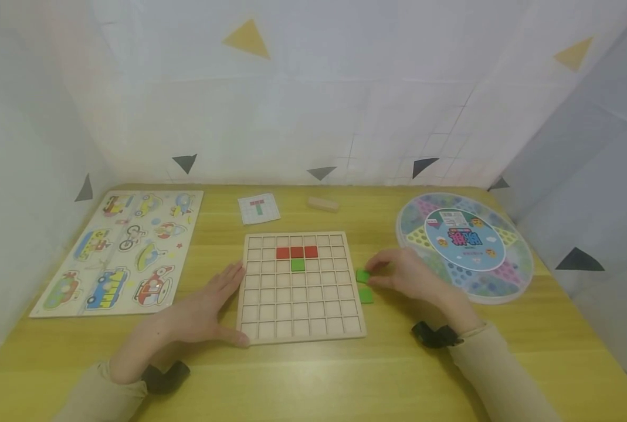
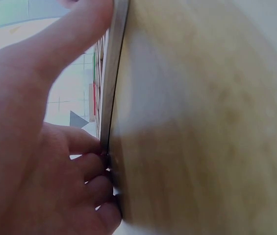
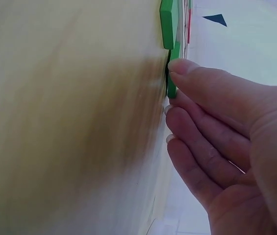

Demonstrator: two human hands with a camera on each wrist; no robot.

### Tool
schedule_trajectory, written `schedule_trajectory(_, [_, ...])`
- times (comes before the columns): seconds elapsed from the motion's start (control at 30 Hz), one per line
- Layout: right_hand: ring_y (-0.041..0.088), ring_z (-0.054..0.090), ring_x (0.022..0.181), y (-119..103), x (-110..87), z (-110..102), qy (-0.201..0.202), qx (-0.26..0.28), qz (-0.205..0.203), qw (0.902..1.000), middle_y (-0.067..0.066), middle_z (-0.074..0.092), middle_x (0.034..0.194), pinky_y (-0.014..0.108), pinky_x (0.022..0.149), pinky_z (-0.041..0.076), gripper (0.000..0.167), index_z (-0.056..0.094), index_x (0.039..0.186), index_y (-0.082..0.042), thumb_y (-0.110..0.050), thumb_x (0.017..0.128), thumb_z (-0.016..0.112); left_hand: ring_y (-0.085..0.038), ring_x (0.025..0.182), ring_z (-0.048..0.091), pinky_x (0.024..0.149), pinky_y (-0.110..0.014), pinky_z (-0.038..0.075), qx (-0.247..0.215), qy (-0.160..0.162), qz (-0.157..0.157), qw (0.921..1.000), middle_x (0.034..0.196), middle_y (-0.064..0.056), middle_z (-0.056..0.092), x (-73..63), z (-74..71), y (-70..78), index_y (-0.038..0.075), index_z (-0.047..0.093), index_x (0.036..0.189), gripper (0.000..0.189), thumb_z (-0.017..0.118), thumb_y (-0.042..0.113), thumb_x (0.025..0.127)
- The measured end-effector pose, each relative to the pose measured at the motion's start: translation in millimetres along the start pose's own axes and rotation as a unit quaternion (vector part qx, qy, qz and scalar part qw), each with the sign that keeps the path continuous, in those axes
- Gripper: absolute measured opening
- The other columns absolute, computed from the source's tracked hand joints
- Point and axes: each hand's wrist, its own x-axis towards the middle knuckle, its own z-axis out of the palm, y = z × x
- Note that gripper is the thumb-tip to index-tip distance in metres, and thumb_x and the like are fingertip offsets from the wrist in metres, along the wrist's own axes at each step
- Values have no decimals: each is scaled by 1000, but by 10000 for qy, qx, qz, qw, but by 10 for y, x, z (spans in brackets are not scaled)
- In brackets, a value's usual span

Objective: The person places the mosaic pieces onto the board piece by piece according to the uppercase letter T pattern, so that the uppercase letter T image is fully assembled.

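A wooden grid board [image 1: 302,337] lies in the middle of the table in the head view. Three red tiles [image 1: 297,252] form a row near its top, with one green tile [image 1: 297,265] directly below the middle one. My left hand [image 1: 199,310] rests along the board's left side, fingers at the edge and thumb at the lower left corner. Beside the board's right edge, my right hand [image 1: 410,274] pinches a green square tile [image 3: 173,83] between thumb and index finger. Another green tile [image 1: 365,295] lies just nearer to me, also beside the board.
Behind the board lie a paper card [image 1: 259,209] with a red-and-green T pattern and a small wooden block [image 1: 322,204]. A vehicle picture puzzle [image 1: 128,252] is at the left. A round game board [image 1: 519,249] lies at the right, close to my right hand.
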Motion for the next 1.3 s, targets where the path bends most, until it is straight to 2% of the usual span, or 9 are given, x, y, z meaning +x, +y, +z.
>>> schedule_trajectory(0.7, [14, 70, 91, 6, -1, -1, 117, 66, -56, 9999, -6, 76, 96, 38, 86, 58, 21, 76, 99, -15, -16, 80, 84, -41, 153, 2, 121, -60, 14, 15, -16, 28, 10000, 168, -15, -3, 15, -3, -25, 7, 5, 161, 134, 74, 74, 68])
schedule_trajectory(0.93, [14, 68, 94, -26, -1, -58, 111, 190, 260, 9994, -8, 75, 96, 42, 88, 56, 19, 76, 100, -19, -19, 82, 83, -41, 153, 2, 122, -60, 14, 15, 5, 109, 9999, 168, -15, -3, 16, 0, -9, 6, 5, 161, 133, 75, 73, 69])
schedule_trajectory(1.03, [15, 67, 94, -78, 30, -94, 192, 212, 295, 9992, -8, 74, 96, 42, 88, 55, 18, 77, 99, -20, -17, 83, 82, -42, 153, 3, 122, -60, 14, -3, -18, 62, 10000, 168, -14, -3, 18, -5, 1, 7, 5, 161, 133, 75, 72, 69])
schedule_trajectory(1.3, [19, 69, 96, -345, 224, -105, 134, 186, -109, 9997, -3, 76, 99, 47, 89, 56, 19, 77, 102, -16, -19, 84, 82, -41, 153, 2, 122, -59, 13, 0, -3, 42, 10000, 168, -14, -4, 6, -3, -13, 6, 6, 161, 133, 75, 73, 69])
